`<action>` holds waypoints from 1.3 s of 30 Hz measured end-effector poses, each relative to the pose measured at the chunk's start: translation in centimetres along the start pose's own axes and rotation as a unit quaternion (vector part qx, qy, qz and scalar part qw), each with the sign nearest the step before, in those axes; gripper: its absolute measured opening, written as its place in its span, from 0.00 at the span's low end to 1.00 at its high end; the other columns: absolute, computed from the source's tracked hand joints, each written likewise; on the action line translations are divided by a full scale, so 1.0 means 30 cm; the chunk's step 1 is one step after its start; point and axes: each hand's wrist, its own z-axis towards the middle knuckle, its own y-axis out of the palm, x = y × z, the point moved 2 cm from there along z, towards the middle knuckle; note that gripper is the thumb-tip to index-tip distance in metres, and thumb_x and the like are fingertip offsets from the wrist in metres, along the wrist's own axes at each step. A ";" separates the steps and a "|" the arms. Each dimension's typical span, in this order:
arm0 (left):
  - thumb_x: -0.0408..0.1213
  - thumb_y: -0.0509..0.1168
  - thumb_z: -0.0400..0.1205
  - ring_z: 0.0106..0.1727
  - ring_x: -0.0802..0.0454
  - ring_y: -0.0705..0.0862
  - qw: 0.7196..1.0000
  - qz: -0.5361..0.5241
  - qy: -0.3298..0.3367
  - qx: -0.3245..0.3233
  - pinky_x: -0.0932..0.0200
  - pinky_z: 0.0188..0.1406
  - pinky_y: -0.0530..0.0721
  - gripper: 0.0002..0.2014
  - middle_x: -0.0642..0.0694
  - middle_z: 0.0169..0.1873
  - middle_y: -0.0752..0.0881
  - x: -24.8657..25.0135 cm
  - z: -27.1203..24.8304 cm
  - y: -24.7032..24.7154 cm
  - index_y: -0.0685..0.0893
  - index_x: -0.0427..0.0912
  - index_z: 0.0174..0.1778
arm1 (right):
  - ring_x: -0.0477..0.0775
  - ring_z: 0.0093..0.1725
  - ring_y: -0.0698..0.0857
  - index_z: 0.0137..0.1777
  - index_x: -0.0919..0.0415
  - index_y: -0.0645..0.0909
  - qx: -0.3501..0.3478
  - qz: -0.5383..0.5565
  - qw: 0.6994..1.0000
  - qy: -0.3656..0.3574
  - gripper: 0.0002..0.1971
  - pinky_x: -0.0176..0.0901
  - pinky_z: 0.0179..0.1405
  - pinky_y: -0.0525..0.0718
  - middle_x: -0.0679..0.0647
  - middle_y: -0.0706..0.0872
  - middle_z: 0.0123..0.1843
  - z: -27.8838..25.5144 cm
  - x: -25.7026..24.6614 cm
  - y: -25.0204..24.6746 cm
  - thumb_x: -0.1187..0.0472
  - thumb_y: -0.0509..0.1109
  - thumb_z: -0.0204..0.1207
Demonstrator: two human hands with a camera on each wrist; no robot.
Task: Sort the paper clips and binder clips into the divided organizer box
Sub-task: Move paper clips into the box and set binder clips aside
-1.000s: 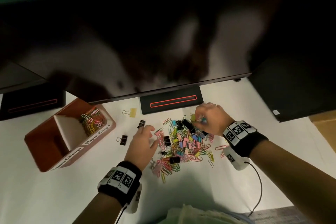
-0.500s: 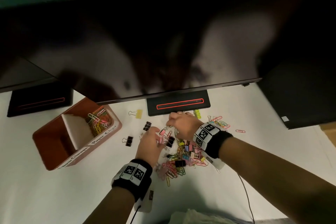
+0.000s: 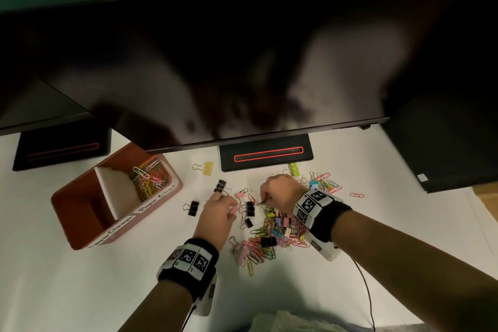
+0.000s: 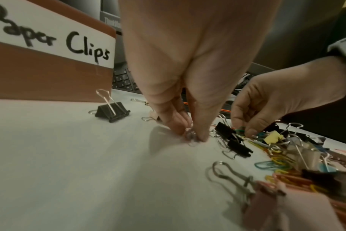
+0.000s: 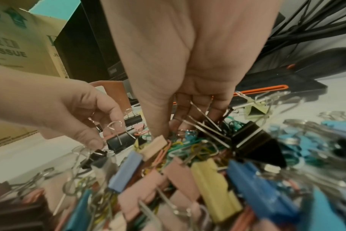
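A mixed pile of coloured paper clips and binder clips (image 3: pixel 272 232) lies on the white table. At its left edge my left hand (image 3: pixel 225 206) pinches a small clip's wire loop (image 4: pixel 191 136) against the table between thumb and finger; which kind of clip is blurred. My right hand (image 3: pixel 277 191) is just to its right, fingers curled, pinching a green paper clip (image 4: pixel 239 131) beside a black binder clip (image 3: pixel 250 209). The reddish-brown divided organizer box (image 3: pixel 80 224) stands to the left. Its far compartment, labelled Paper Clips, holds coloured paper clips (image 3: pixel 147 178).
Loose binder clips lie between box and pile: a yellow one (image 3: pixel 206 167) and two black ones (image 3: pixel 221 186) (image 3: pixel 192 207). A monitor overhangs the table, its stand base (image 3: pixel 265 156) behind the pile. A black box (image 3: pixel 444 148) sits right; a cable (image 3: pixel 363 286) trails near my right arm.
My right hand has moved left from the pile's far right side to its left edge, close to my left hand. The left hand has stayed at the pile's left edge.
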 end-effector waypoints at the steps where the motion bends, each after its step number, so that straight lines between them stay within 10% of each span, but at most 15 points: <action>1: 0.24 0.68 0.75 0.48 0.50 0.81 1.000 0.004 0.002 0.008 0.60 0.54 0.81 0.12 0.45 0.51 0.79 -0.003 0.002 0.000 0.84 0.40 0.52 | 0.56 0.58 0.81 0.57 0.56 0.82 -0.002 -0.008 1.000 0.001 0.10 0.48 0.62 0.76 0.54 0.83 0.60 -0.002 0.000 0.001 0.59 0.63 0.80; 16: 0.25 0.66 0.76 0.43 0.52 0.79 1.000 0.003 0.012 -0.004 0.60 0.46 0.78 0.07 0.49 0.40 0.80 -0.049 0.004 -0.026 0.85 0.40 0.44 | 0.58 0.60 0.81 0.72 0.52 0.71 0.024 0.018 0.999 -0.035 0.20 0.51 0.60 0.81 0.55 0.84 0.61 0.069 -0.059 -0.040 0.60 0.62 0.80; 39: 0.29 0.68 0.77 0.42 0.55 0.84 0.996 -0.059 0.063 0.029 0.62 0.46 0.83 0.05 0.48 0.41 0.88 -0.062 -0.042 -0.101 0.87 0.41 0.44 | 0.56 0.58 0.81 0.60 0.61 0.82 0.022 0.083 0.995 0.044 0.13 0.42 0.55 0.80 0.56 0.85 0.59 0.074 -0.101 0.010 0.65 0.66 0.76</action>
